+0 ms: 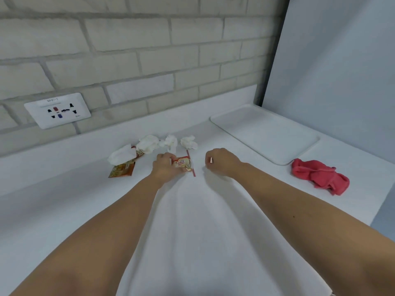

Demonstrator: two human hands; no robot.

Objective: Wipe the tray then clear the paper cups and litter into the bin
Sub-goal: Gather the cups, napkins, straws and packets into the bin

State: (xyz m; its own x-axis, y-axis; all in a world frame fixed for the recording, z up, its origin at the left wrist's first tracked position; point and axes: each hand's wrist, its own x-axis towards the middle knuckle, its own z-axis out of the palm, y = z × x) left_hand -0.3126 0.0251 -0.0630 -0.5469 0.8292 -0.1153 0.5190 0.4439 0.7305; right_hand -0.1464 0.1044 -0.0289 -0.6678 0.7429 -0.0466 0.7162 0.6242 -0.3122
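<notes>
Head view: pinched a sachet (181, 163) with the left hand (165, 166), a scrap (211, 160) with the right hand (222, 163), with tissues (148, 144) at eleven o'clock, tray (265, 133) at two, cloth (318, 176) at three.

Both bare forearms reach out from the near edge, converging toward the far middle of the tabletop (203, 221). Left grip (165, 166) sits low, knuckles up, fingers curled round a small creamer sachet (181, 163). Right grip (222, 162), just to the right and apart from it, is curled too, thumb and forefinger pinching a tiny pale scrap (211, 160).
</notes>
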